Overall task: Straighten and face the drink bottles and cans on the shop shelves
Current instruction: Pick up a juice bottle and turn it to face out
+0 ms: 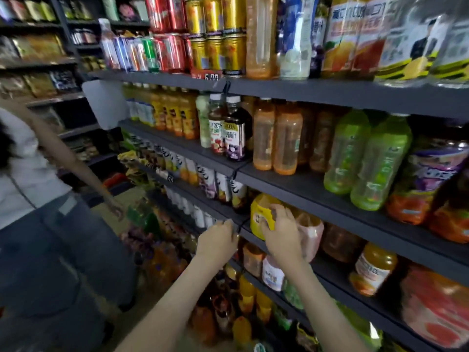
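Observation:
A yellow-labelled drink bottle (258, 214) stands at the front of the third shelf (355, 224). My right hand (281, 232) grips it, fingers curled round its label. To its right, partly behind my hand, stands a pink-labelled bottle (313, 235). My left hand (218, 240) is just left of the yellow bottle at the shelf's front edge, with its fingers curled; what they touch is hidden. Purple-and-white juice bottles (223, 186) line the same shelf further left.
Cans (215, 34) fill the top shelf, and orange (276, 138) and green bottles (365, 158) the second. Another person (38, 199) stands in the aisle to my left, one hand near a green bottle (138, 212). More bottles crowd the lower shelves (253, 288).

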{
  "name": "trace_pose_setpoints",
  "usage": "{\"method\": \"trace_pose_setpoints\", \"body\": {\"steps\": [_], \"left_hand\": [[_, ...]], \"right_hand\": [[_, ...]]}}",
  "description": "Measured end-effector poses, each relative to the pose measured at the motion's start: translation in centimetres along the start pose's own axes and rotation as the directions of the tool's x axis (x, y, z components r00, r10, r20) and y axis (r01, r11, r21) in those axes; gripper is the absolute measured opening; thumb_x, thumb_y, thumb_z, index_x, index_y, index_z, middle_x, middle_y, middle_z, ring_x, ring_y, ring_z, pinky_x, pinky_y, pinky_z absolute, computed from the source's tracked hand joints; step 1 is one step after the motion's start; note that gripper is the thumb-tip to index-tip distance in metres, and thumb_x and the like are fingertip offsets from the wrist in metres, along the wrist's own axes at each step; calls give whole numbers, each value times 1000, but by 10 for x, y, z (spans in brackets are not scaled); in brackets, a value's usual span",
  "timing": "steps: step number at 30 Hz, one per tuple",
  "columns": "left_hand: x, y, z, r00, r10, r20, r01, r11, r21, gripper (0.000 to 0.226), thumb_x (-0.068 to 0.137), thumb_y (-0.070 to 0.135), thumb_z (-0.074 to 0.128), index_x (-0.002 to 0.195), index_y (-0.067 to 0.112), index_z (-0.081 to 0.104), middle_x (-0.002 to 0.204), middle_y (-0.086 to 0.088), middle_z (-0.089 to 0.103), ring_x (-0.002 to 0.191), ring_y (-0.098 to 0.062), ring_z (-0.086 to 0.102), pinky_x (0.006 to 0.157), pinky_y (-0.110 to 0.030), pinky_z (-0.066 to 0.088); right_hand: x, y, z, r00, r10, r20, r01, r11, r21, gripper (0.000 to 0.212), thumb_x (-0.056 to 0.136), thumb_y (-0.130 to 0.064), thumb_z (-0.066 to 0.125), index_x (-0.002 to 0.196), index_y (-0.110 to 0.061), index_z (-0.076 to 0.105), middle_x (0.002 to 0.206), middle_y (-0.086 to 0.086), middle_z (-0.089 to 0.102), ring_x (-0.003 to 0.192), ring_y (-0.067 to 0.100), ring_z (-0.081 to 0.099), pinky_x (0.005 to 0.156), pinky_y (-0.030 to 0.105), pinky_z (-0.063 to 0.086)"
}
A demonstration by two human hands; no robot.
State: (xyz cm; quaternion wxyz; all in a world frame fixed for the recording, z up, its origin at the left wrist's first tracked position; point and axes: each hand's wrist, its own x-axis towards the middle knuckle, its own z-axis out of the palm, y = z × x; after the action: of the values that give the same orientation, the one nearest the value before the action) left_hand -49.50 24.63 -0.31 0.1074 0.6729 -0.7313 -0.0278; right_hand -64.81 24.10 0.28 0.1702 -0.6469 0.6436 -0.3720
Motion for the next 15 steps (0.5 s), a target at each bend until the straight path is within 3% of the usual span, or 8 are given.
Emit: {"method": "trace_pose_setpoints", "body": {"steps": [4, 10, 15], "left_hand": [[64, -34, -19, 993, 46, -105, -44, 999, 19, 35, 99, 29, 42, 130, 14, 43, 120, -5, 53, 101, -22, 58, 64, -26, 41], [146, -86, -48, 978, 52, -201, -69, 994, -79, 38, 97, 30, 43, 133, 17, 42, 121, -4, 55, 102, -22, 58, 65, -29, 43], [201, -114, -60, 967, 107, -232, -141, 980, -137, 43, 96, 31, 47, 136, 18, 42, 127, -5, 54, 106, -23, 58, 71, -31, 47]], "right_hand": [[69, -39, 43, 997, -46, -60, 56, 985, 162, 48, 92, -16, 60, 136, -7, 42, 134, 11, 47, 125, 25, 46, 97, 31, 40], [161, -87, 93, 984, -39, -176, 83, 964, 251, 66, 91, -18, 62, 145, -4, 27, 143, 14, 36, 131, 26, 38, 99, 21, 32], [222, -108, 115, 953, 140, -270, -87, 976, 198, 87, 85, -33, 69, 147, -1, 17, 143, 19, 34, 132, 33, 37, 102, 37, 38]]}}
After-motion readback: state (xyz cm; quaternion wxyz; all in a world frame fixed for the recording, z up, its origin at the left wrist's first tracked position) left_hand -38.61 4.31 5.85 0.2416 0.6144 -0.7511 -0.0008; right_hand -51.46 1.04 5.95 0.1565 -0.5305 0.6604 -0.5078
